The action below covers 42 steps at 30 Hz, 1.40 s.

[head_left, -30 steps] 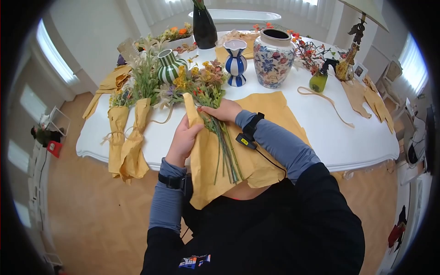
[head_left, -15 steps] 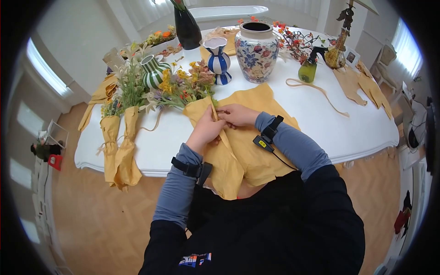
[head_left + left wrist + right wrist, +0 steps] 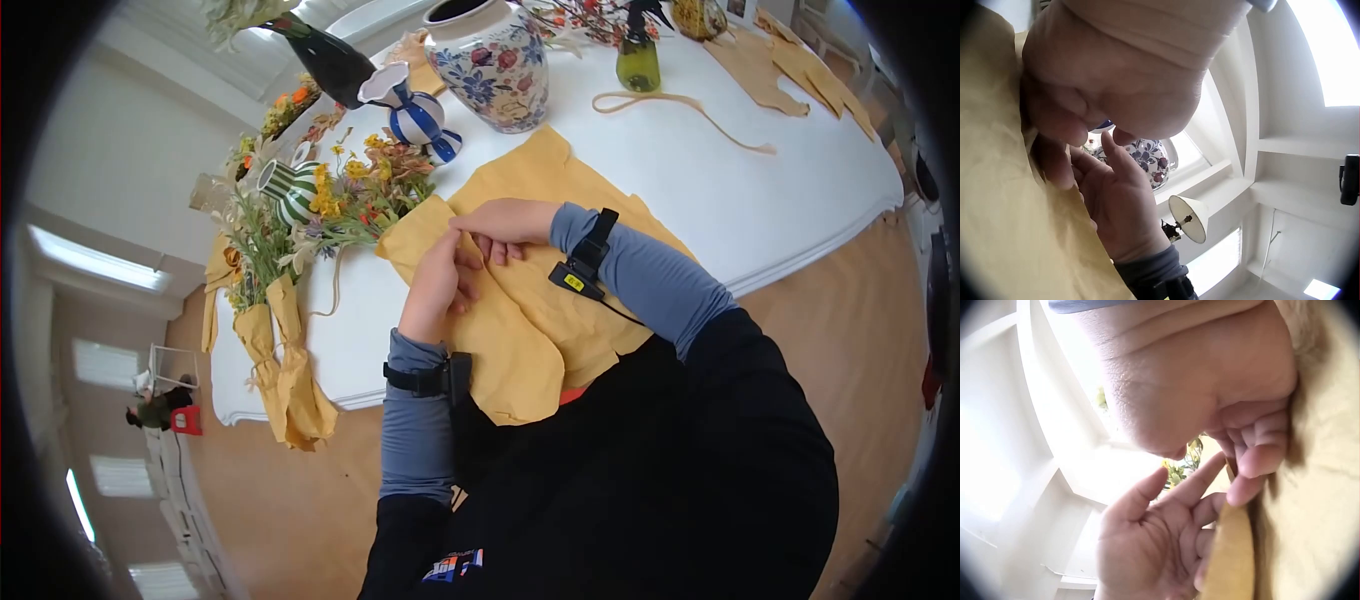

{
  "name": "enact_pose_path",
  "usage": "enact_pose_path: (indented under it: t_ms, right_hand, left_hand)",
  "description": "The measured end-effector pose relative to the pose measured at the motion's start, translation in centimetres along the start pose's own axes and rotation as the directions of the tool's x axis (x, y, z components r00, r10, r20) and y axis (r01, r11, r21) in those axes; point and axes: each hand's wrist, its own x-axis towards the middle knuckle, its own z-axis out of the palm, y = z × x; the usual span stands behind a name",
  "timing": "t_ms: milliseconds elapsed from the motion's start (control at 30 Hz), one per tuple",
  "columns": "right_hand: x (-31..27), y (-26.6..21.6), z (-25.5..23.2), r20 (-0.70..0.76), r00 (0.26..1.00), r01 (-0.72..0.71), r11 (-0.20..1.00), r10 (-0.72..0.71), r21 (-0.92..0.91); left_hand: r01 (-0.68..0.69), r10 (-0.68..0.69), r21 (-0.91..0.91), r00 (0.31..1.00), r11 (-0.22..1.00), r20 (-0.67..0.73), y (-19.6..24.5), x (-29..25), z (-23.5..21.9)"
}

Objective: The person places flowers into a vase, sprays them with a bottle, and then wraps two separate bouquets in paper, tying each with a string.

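Note:
Yellow-brown wrapping paper (image 3: 520, 330) is folded over the stems of a bouquet (image 3: 370, 190), whose flowers stick out at its upper left. My left hand (image 3: 438, 285) holds the folded flap on its left side, fingers curled at the paper's edge. Close against it, my right hand (image 3: 510, 228) grips the same edge from the right, the fingertips of both hands meeting near the top of the fold. In the right wrist view, the flap's edge (image 3: 1230, 550) runs between the two hands. The stems are hidden under the paper.
Two wrapped bouquets (image 3: 290, 370) lie at the table's left edge, beside a green-striped vase (image 3: 288, 190). A blue-striped vase (image 3: 415, 118), a floral vase (image 3: 492, 70) and a dark vase (image 3: 335, 65) stand behind. A green spray bottle (image 3: 638, 62) and a ribbon (image 3: 690, 105) are at right.
The left flap of paper has been folded rightward over the bare stems. My right hand has moved from the stems to the paper's edge, beside my left. The head view has tilted.

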Motion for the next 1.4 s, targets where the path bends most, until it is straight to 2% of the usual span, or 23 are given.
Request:
enact_pose_path:
  t_ms: [33, 67, 100, 167, 300, 500, 567, 600, 667, 700, 767, 800, 867, 900, 967, 1067, 1100, 1167, 1233, 1300, 1333, 1367, 1400]
  right_hand:
    - [-0.9, -0.4, -0.4, 0.070, 0.992, -0.101, 0.988, 0.110, -0.120]
    - [-1.4, -0.1, -0.4, 0.060, 0.993, -0.094, 0.992, 0.099, -0.078]
    - [-1.3, 0.5, -0.5, 0.055, 0.993, -0.101, 0.993, 0.104, -0.062]
    - [-0.9, 1.1, -0.9, 0.134, 0.984, -0.075, 0.953, 0.119, -0.292]
    - [-1.9, 0.4, -0.6, 0.072, 0.994, -0.051, 0.911, 0.088, -0.409]
    - [-0.7, 1.2, -0.1, 0.028, 0.999, 0.032, 0.837, -0.019, -0.547]
    - [-0.9, 1.2, -0.2, 0.003, 1.000, 0.008, 0.854, -0.008, -0.521]
    - [-0.8, 1.4, -0.2, -0.003, 1.000, 0.001, 0.871, -0.003, -0.491]
    - [-0.4, 1.8, -0.1, -0.015, 1.000, -0.004, 0.871, -0.004, -0.491]
    - [-0.2, 1.8, 0.0, -0.017, 1.000, -0.001, 0.871, -0.009, -0.492]
    - [-0.2, 1.9, -0.1, -0.004, 1.000, 0.010, 0.874, -0.013, -0.486]
    - [-0.2, 1.8, -0.2, 0.006, 1.000, 0.018, 0.877, -0.017, -0.480]
    - [-0.1, 1.7, -0.2, 0.006, 1.000, -0.011, 0.869, 0.016, -0.495]
    - [-0.2, 1.4, -0.1, -0.008, 0.999, -0.048, 0.860, 0.051, -0.508]
    - [-0.4, 1.1, -0.1, 0.027, 0.998, -0.029, 0.841, 0.052, -0.541]
    - [-0.8, 0.7, -0.2, 0.005, 0.998, -0.051, 0.872, 0.062, -0.487]
    - [-0.9, 0.6, -0.2, 0.006, 0.999, -0.044, 0.868, 0.054, -0.494]
    - [-0.9, 0.7, -0.3, -0.006, 0.998, -0.062, 0.891, 0.067, -0.450]
    - [-0.9, 0.8, -0.5, -0.008, 0.999, -0.040, 0.893, 0.040, -0.449]
    - [-1.2, 0.6, -0.4, 0.011, 0.999, -0.027, 0.919, 0.034, -0.393]
    - [-1.1, 0.8, -0.4, 0.013, 0.999, -0.027, 0.922, 0.034, -0.385]
    - [-0.8, 0.9, -0.5, 0.021, 0.999, -0.020, 0.911, 0.032, -0.412]
    - [-0.6, 1.0, -0.6, 0.029, 0.999, -0.014, 0.897, 0.030, -0.441]
  left_hand:
    - [-0.108, 0.107, -0.015, 0.992, 0.994, -0.060, -0.2, -0.1, 0.7]
    - [-0.219, 0.214, -0.029, 0.969, 0.975, -0.120, -0.4, -0.3, 1.3]
    - [-0.209, 0.206, -0.021, 0.973, 0.978, -0.108, -0.5, -0.5, 1.6]
    - [-0.313, 0.304, -0.039, 0.941, 0.949, -0.150, -0.6, -0.9, 2.0]
    - [-0.288, 0.292, 0.043, 0.947, 0.957, -0.134, -0.5, -1.4, 2.1]
    - [-0.461, 0.475, 0.118, 0.869, 0.879, -0.142, -3.4, -2.1, 3.1]
    - [-0.573, 0.736, 0.604, 0.676, 0.554, -0.034, -3.4, -4.8, 4.1]
    - [-0.581, 0.738, 0.600, 0.675, 0.551, -0.024, -3.2, -6.0, 4.7]
    - [-0.708, 0.788, 0.683, 0.519, 0.179, 0.332, -3.0, -8.5, 5.7]
    - [-0.780, 0.705, 0.573, 0.553, 0.252, 0.443, -3.1, -9.4, 6.1]
    - [-0.895, 0.597, 0.340, 0.445, 0.287, 0.667, -3.2, -10.1, 6.3]
    - [-0.892, 0.599, 0.347, 0.453, 0.291, 0.661, -2.9, -10.7, 5.7]
    - [-0.628, 0.393, 0.210, 0.677, 0.749, 0.622, -1.9, -11.9, 3.5]
    - [-0.789, 0.629, 0.276, 0.608, 0.549, 0.485, -1.4, -11.0, 2.8]
    - [-0.718, 0.801, 0.576, 0.574, 0.391, 0.170, -0.2, -8.1, 1.5]
    - [-0.516, 0.867, 0.850, 0.467, 0.109, 0.173, 0.4, -2.0, -1.5]
    - [-0.511, 0.871, 0.853, 0.461, 0.106, 0.168, -0.3, 0.2, -2.5]
    - [-0.452, 0.781, 0.883, 0.595, 0.128, 0.192, -0.9, 2.9, -3.4]
    - [-0.473, 0.799, 0.869, 0.574, 0.145, 0.179, -1.1, 3.2, -3.4]
    - [-0.621, 0.878, 0.638, 0.436, 0.454, -0.200, -1.6, 2.6, -2.9]
    - [-0.507, 0.912, 0.767, 0.323, 0.392, -0.253, -1.8, 1.6, -2.8]
    - [-0.503, 0.910, 0.768, 0.330, 0.395, -0.252, -2.7, 1.3, -3.0]
    - [-0.453, 0.799, 0.658, 0.369, 0.601, -0.475, -3.9, 1.2, -3.1]
